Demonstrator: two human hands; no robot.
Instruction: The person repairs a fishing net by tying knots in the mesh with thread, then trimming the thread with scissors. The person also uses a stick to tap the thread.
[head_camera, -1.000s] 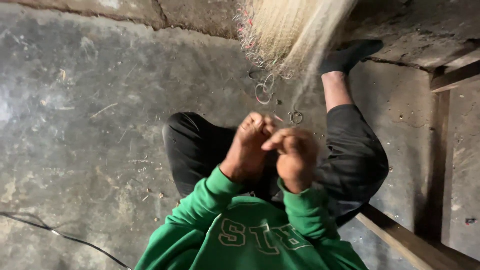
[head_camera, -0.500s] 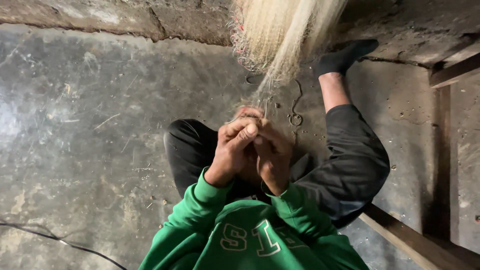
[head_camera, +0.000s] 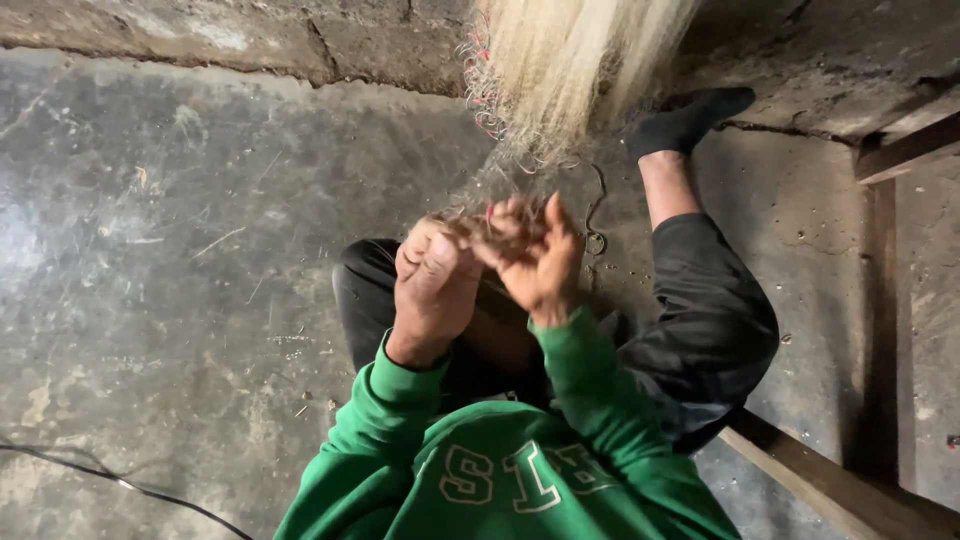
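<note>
The concrete floor (head_camera: 180, 300) fills most of the view, with a rough wall (head_camera: 250, 30) along its 12 o'clock edge. The person sits on the floor in dark trousers, one leg stretched toward 1 o'clock and ending in a black sock (head_camera: 690, 120). A wooden beam (head_camera: 830, 480) runs across the 4 o'clock corner.

From the top edge at 12 o'clock hangs a pale, fine-stranded net (head_camera: 570, 70), bunched thick above and thinning into loose threads that reach down to the hands at the centre. That lower fringe is what is being worked.

Both arms, in green sleeves (head_camera: 590, 390), come up from 6 o'clock with elbows bent and wrists lifted, so the hands meet just below the bundle. The left hand (head_camera: 435, 285) shows its back to the camera, fingers curled into a clenched grip on a tuft of strands. Touching it at 3 o'clock, the right hand (head_camera: 535, 255) has its palm turned inward, its fingertips (head_camera: 505, 215) pinching the same tuft while the thumb stands up.

By the look of it, the step in hand is fingerwork on a small patch of mesh, held taut between the two hands. Any further move seems to call for steady tension from the left and fine fingertip control from the right, since the threads are thin and tangle easily.

A small metal ring (head_camera: 595, 242) dangles at 3 o'clock of the right hand, and a thin cable (head_camera: 120, 485) lies at 8 o'clock.
</note>
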